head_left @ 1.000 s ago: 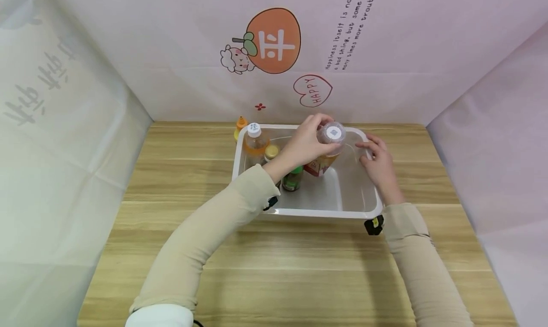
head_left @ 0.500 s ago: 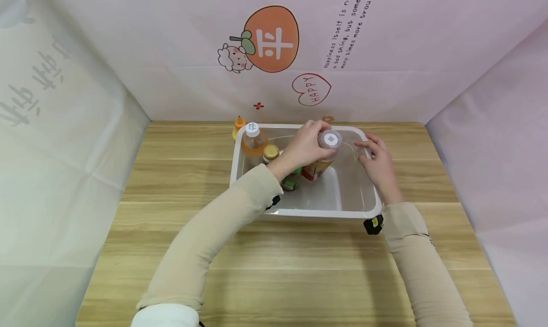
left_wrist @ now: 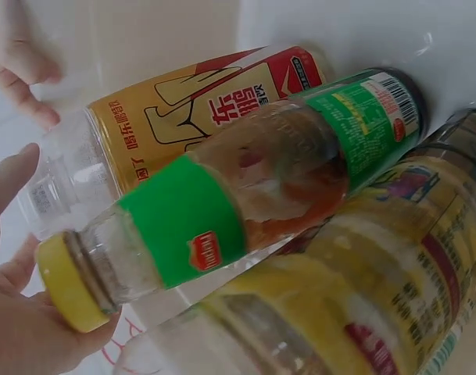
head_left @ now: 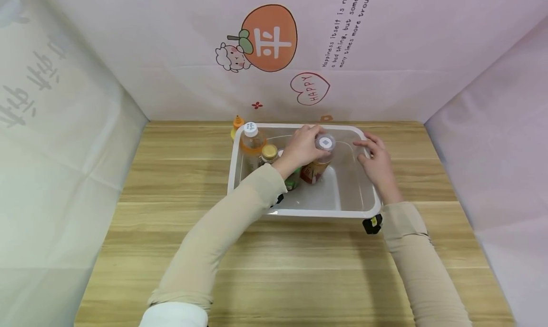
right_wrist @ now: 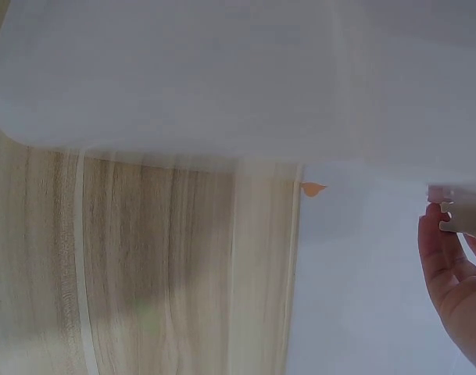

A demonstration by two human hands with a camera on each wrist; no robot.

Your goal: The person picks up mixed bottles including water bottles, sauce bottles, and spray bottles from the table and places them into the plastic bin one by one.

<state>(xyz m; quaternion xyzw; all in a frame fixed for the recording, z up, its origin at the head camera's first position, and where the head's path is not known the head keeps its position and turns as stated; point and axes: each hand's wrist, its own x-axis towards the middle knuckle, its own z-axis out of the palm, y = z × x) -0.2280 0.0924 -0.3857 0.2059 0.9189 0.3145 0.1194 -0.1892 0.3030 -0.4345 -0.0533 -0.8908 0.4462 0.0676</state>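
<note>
In the head view, my left hand (head_left: 303, 146) grips a drink bottle (head_left: 316, 168) near its clear top, inside the white plastic bin (head_left: 321, 214). The bottle leans slightly; its orange-and-red label (left_wrist: 167, 117) shows in the left wrist view. Beside it there lies a yellow-capped bottle with a green label (left_wrist: 183, 219), its cap close to my left fingers. A larger yellow-labelled bottle (left_wrist: 363, 289) is nearer that camera. My right hand (head_left: 378, 168) holds the bin's right rim, some fingers inside and others outside; the right wrist view shows its fingers (right_wrist: 434, 250) at the edge.
At the bin's left end stand a white-capped bottle with orange liquid (head_left: 252, 144) and a gold-lidded jar (head_left: 269, 152). A yellow squeeze bottle with an orange top (head_left: 237, 124) stands behind the bin's left corner. The wooden table (head_left: 299, 270) meets a printed back wall (head_left: 184, 80).
My left hand has brought the drink bottle lower into the bin and slightly left and toward me. The right hand stays on the rim. The head view has shifted slightly.
</note>
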